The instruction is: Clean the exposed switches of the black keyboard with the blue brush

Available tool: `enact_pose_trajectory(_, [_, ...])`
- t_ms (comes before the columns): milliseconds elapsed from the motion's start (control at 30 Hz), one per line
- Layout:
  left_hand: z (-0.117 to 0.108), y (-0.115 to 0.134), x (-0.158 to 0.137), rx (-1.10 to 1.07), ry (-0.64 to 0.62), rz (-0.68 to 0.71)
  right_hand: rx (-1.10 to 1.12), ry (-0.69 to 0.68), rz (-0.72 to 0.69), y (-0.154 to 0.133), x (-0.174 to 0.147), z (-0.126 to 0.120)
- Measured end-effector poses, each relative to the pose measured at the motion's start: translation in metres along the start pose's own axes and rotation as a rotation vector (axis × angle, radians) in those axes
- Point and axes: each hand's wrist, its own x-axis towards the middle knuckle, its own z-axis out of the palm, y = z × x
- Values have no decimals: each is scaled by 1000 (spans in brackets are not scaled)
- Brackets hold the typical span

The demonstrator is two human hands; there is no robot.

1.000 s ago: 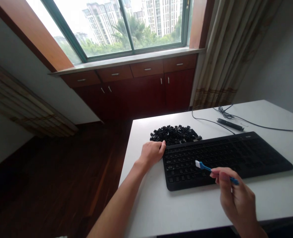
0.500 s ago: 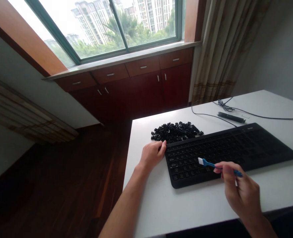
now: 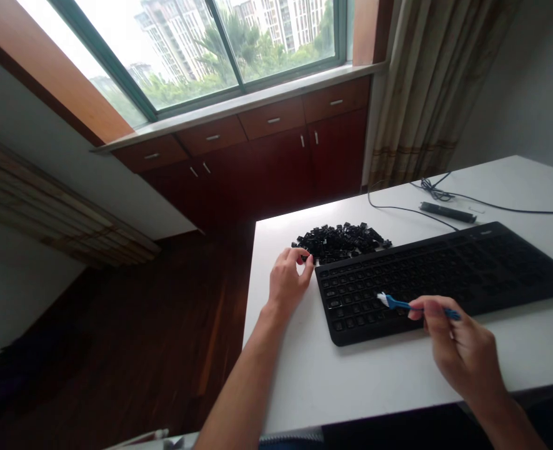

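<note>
A black keyboard (image 3: 398, 275) lies slanted on the white table, its keycaps off over much of its left part. In my right hand (image 3: 463, 344) is a small blue brush (image 3: 400, 304), pinched near its handle's end. The brush's white bristles point left over the bare key sockets and look bent. My left hand (image 3: 288, 278) is by the keyboard's upper left corner, at the edge of a heap of loose black keycaps (image 3: 342, 240). Its thumb and forefinger curl toward each other near a dark bit; what they hold, if anything, I cannot make out.
Behind the keyboard lie a dark bar-shaped piece (image 3: 447, 212), a small bent wire (image 3: 477, 210) and a bundled black cable (image 3: 438, 189). The white table's (image 3: 313, 387) left edge drops to a dark wooden floor. Red cabinets (image 3: 257, 169) stand under the window.
My left hand has come off the keyboard's corner, and its thumb and forefinger now curl beside the keycaps. The brush's bristles have gone from straight to bent. The view has shifted slightly.
</note>
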Motion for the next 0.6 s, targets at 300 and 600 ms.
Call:
enact_pose_trajectory(300, [5,-13,-2,65,76,-44,21,38,-31,5,-2,-3])
enact_pose_trajectory(600, [1,-18,-2,75,76,-49,113,9,-84,5,-6,-1])
